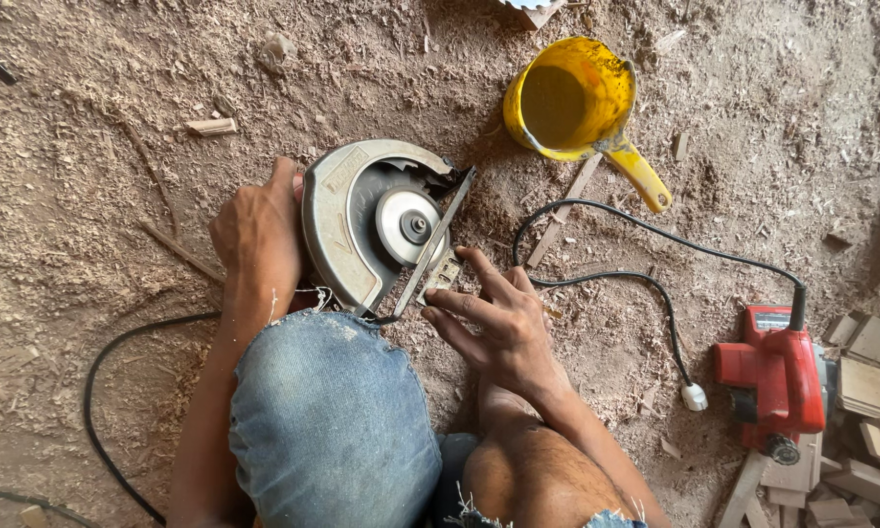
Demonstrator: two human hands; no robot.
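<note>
A grey circular saw [376,220] lies on its side on the sawdust-covered ground, its round blade flange facing up. My left hand [257,235] grips the saw's guard at its left edge. My right hand [489,318] has its fingers spread, fingertips touching the saw's metal base plate [440,249] at the lower right. My knee in blue denim [332,420] sits just below the saw.
A yellow plastic jug [572,103] lies beyond the saw. A red power tool [772,376] with a black cord and white plug [694,396] rests at the right beside several wood offcuts [870,411]. Another black cable [97,391] curves at the left. Wood scraps litter the ground.
</note>
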